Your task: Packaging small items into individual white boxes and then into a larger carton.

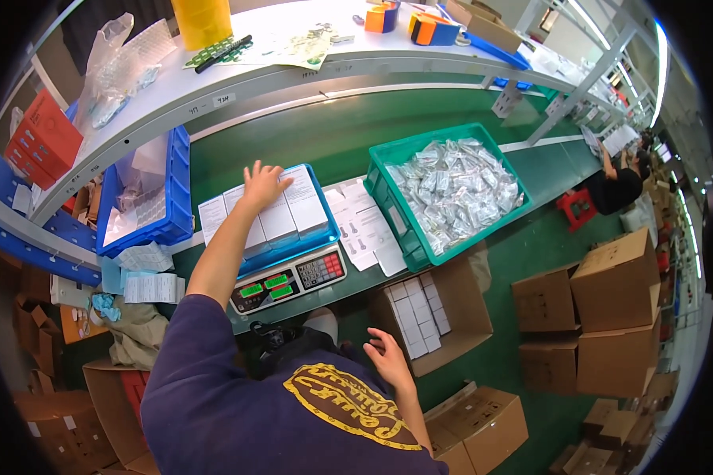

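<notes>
My left hand (pixel 263 188) is over a row of white boxes (pixel 304 199), its fingers spread across their tops. Whether it presses on them or hovers just above, I cannot tell. The boxes stand side by side in a blue tray (pixel 329 219), which sits on a weighing scale (pixel 291 279) with lit green displays and a keypad. Low on the right, my right hand (pixel 388 358) hangs in the air, fingers loosely bent and apart, holding nothing. Beside it is an open cardboard carton (pixel 469 323) with several small white boxes (pixel 417 311) packed in it.
Right of the scale lie printed sheets (pixel 360 222), then a green crate (pixel 404 226) full of small clear bags (pixel 459 186). A blue bin (pixel 180 186) stands left. Above runs a white shelf (pixel 281 79). Cartons (pixel 610 293) stack on the right; a co-worker (pixel 616 186) sits farther off.
</notes>
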